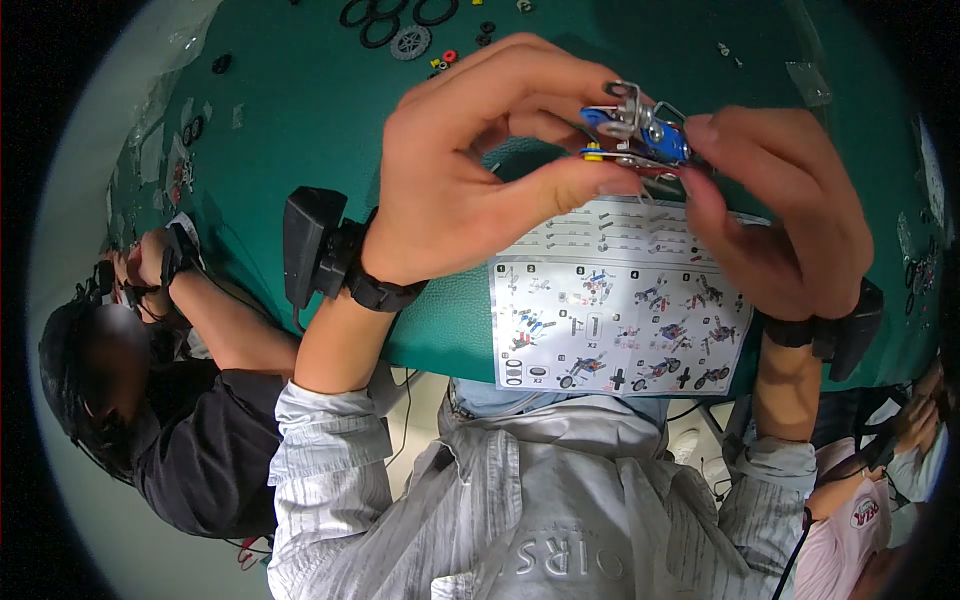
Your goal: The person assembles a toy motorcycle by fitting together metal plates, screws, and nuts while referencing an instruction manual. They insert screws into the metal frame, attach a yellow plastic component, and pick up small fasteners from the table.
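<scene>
A small model motorcycle part-assembly [650,140] of blue and silver metal pieces, with a yellow piece at its left end, is held up above the table between both hands. My left hand [500,150] is closed on its left side, thumb below and fingers above. On the right end, my right hand [775,190] pinches it between thumb and forefinger. Below the hands lies a printed instruction sheet [620,320] with step drawings. The fingertips hide some of the assembly's underside.
Black rubber tyres [380,30], a grey spoked wheel [411,42] and small red and yellow parts [446,58] lie at the far side of the green table [270,130]. A co-worker in black [210,440] sits at left. Small screws [730,52] and a plastic bag [808,82] lie far right.
</scene>
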Demonstrator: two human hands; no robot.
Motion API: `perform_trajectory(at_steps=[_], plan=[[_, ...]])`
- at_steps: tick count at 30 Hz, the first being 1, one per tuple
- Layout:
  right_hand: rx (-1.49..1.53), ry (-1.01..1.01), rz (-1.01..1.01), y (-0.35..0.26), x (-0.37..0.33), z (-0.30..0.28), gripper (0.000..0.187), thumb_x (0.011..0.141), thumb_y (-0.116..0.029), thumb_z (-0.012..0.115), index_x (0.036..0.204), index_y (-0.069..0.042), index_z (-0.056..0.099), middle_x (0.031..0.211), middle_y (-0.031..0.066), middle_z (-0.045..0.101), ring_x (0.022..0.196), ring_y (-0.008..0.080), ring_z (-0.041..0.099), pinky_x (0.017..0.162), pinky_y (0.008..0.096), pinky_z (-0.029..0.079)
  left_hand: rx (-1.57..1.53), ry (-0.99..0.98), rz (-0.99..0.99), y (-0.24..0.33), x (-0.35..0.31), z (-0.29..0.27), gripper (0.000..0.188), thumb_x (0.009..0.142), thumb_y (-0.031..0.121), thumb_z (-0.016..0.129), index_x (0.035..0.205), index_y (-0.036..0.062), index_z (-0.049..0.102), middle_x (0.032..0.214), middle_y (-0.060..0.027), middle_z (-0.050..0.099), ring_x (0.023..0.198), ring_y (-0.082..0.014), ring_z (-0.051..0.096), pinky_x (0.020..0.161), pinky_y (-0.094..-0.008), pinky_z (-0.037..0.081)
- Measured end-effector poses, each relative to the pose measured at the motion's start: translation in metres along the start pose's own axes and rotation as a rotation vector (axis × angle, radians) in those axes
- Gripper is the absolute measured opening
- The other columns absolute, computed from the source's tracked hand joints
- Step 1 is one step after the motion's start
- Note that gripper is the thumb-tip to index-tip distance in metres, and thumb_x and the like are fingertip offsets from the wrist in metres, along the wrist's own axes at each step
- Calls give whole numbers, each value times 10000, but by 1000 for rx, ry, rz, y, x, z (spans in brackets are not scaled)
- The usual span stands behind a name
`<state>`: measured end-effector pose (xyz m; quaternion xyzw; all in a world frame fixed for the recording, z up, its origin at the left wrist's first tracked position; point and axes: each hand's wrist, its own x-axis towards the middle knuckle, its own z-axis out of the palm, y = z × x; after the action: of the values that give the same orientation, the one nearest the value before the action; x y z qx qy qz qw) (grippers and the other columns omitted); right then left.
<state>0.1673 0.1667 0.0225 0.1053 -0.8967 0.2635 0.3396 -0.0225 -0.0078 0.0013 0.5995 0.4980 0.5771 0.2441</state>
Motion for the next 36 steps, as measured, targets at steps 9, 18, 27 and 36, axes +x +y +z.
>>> perform_trajectory(at_steps=[9, 18, 27, 36], plan=[[53, 27, -20, 1, -2, 7, 366, 747, 114, 795, 1093, 83, 679, 990, 233, 715, 809, 305, 706, 662, 341, 572, -179, 7, -341, 14, -2, 7, 424, 950, 100, 743, 1315, -72, 609, 1199, -158, 707, 1035, -168, 701, 894, -306, 565], [130, -1, -15, 0, -4, 9, 340, 763, 66, 802, 1085, 94, 696, 944, 231, 705, 763, 274, 686, 622, 320, 538, -426, 46, -408, 10, -3, 12, 272, 969, 101, 737, 1166, -78, 684, 959, -114, 752, 827, -123, 714, 685, -255, 593], [125, -2, 37, -3, -2, 11, 328, 755, 120, 777, 1072, 80, 705, 922, 220, 711, 751, 264, 696, 616, 311, 540, -340, 74, -430, 9, -4, 13, 281, 978, 94, 721, 1192, -85, 690, 993, -106, 745, 855, -129, 711, 704, -261, 601], [36, 43, 39, -10, -3, 13, 308, 776, 143, 768, 1070, 80, 700, 961, 227, 723, 769, 281, 708, 640, 318, 560, -105, 17, -258, 12, -7, 9, 352, 969, 12, 690, 1312, -56, 645, 1267, -234, 682, 1108, -234, 685, 914, -330, 573]])
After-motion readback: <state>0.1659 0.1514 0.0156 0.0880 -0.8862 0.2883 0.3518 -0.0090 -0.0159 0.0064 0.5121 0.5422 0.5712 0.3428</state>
